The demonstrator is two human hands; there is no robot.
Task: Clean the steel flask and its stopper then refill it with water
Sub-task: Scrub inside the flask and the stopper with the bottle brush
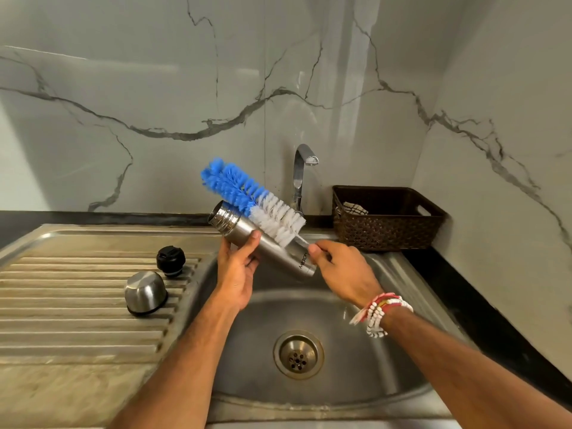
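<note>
- Left hand (236,274), fingers curled round the open cylindrical steel flask (241,229), tilted over the steel sink (309,305).
- Right hand (343,270), fingers pinching the blue-and-white bristle brush (247,193), bristles against the flask.
- Black round stopper (171,261) stands on the ribbed drainboard (77,305).

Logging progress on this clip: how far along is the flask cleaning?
Done: cylindrical steel flask opened; black round stopper and domed steel cap sit on the ribbed drainboard. In hand: left hand holds the tilted flask over the sink, right hand holds a blue-and-white bristle brush against its outside. Left, apparently: rinsing, stopper cleaning, refilling.
</note>
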